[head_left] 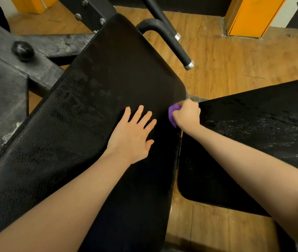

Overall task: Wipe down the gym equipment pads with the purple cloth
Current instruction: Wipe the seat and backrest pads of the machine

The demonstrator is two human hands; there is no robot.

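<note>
in the head view, 2 black pads fill the frame: a long pad [97, 110] running from lower left toward the upper middle, and a second pad [253, 142] angled off to the right, the 2 nearly meeting at a narrow gap. the left hand [133, 133] lies flat on the long pad with fingers straight and spread, holding nothing; it reads as a brace, steadying the body or the pad while the other hand works. the right hand [187, 114] is curled in a fist round the purple cloth [173, 113], which is bunched so only a small fold shows at the hand's left side. the cloth sits right at the long pad's right edge, by the gap, so the edge or side wall looks like the strip being wiped just now. the second pad shows pale streaks and specks across its surface, so it seems not yet cleaned. around them, a black handle bar [179, 48] with a metal end cap juts out over the wooden floor [235, 66] just beyond the long pad's far corner, and would crowd a wipe carried up that edge. a dusty black steel frame [17, 79] with a round knob [22, 50] stands to the left, and 2 orange posts rise at the top of the frame.
</note>
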